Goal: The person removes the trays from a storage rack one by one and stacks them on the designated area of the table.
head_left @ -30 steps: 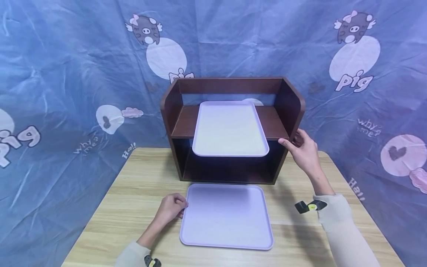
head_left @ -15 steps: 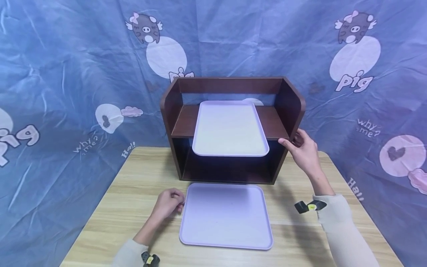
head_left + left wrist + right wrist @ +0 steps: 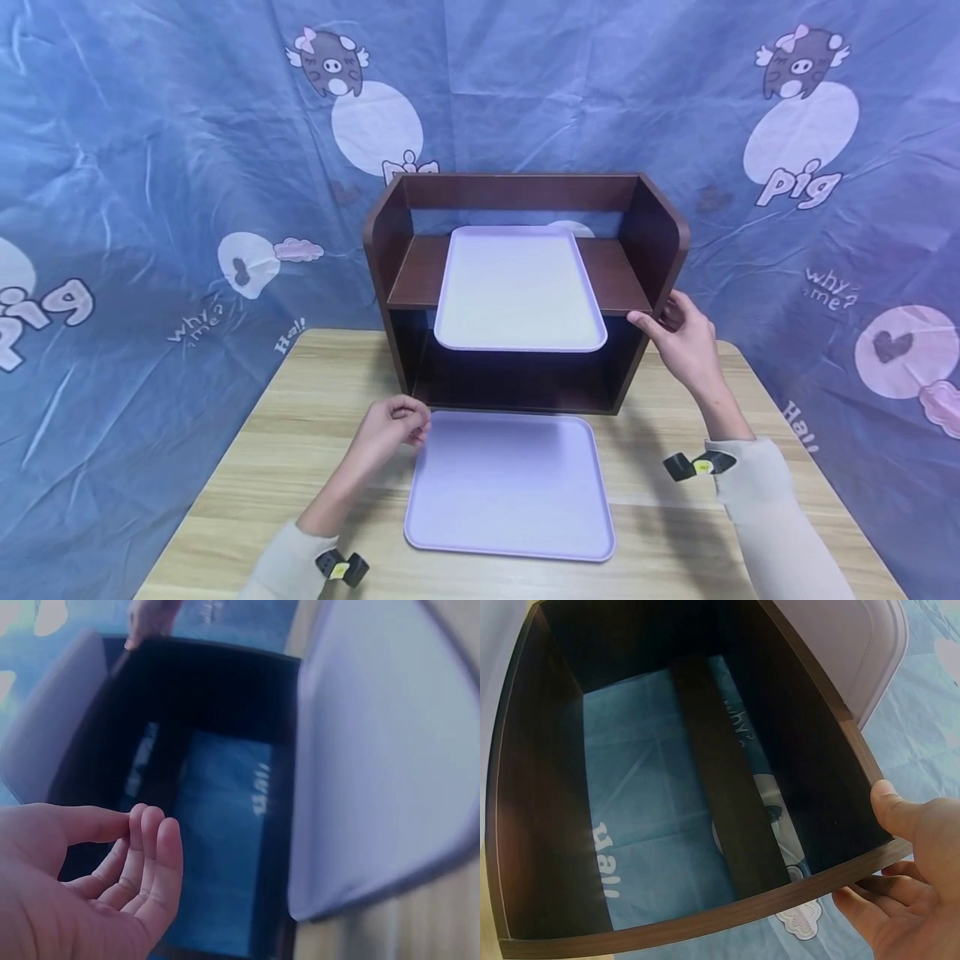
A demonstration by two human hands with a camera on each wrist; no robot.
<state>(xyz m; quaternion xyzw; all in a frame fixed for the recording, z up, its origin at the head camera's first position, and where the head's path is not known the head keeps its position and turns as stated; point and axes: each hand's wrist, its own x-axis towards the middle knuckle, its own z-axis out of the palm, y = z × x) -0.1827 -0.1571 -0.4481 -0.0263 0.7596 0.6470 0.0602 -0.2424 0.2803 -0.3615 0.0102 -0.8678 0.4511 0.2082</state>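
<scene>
My right hand (image 3: 684,340) grips the right side of a dark brown wooden desk shelf (image 3: 517,193). Its thumb presses the front edge at the middle board, with the fingers around the outside of the side panel, as the right wrist view also shows. My left hand (image 3: 392,429) holds nothing; its fingers are loosely curled, the thumb against a fingertip. In the head view it overlaps the back left corner of a pale lilac tray (image 3: 510,487) lying on the table. Another lilac tray (image 3: 520,287) rests on the upper board of the shelf and juts out over its front.
The light wooden table (image 3: 292,417) carries the shelf and the lower tray. A blue curtain (image 3: 187,167) with pig prints stands behind and at both sides. The shelf's lower compartment (image 3: 225,825) is open at the back, showing the curtain through it.
My left hand has left the left rim of the lower tray and moved forward and slightly right, towards the shelf's front left corner. My right hand has stayed on the shelf.
</scene>
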